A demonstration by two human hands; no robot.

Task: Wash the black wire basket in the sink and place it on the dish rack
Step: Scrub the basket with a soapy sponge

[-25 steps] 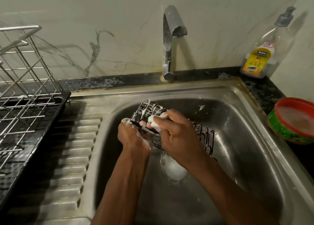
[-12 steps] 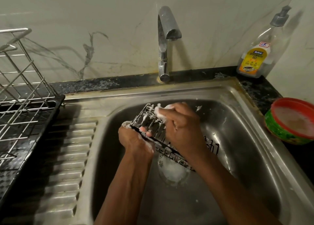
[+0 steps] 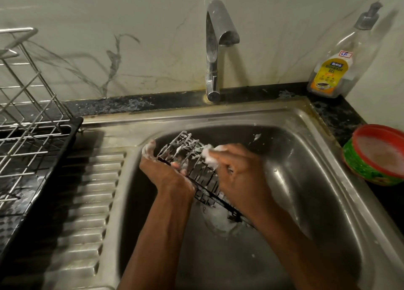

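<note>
The black wire basket (image 3: 189, 156), streaked with white foam, is held tilted over the steel sink (image 3: 301, 162). My left hand (image 3: 166, 171) grips its near left rim from below, foam on the fingers. My right hand (image 3: 238, 176) holds a soapy white scrubber (image 3: 209, 153) and presses it against the basket's upper wires. The basket's lower right end is hidden behind my right wrist. The wire dish rack (image 3: 28, 106) stands on a black tray at the far left.
A chrome tap (image 3: 215, 49) rises behind the sink, with no water running. A dishwash gel bottle (image 3: 336, 71) stands in the back right corner. A green and red bowl (image 3: 376, 152) of soapy water sits on the right counter. A ribbed drainboard (image 3: 87, 191) lies between sink and rack.
My right hand has slid the scrubber along the basket's upper wires, from the near rim towards the far right. My left hand keeps its grip. The view has shifted slightly.
</note>
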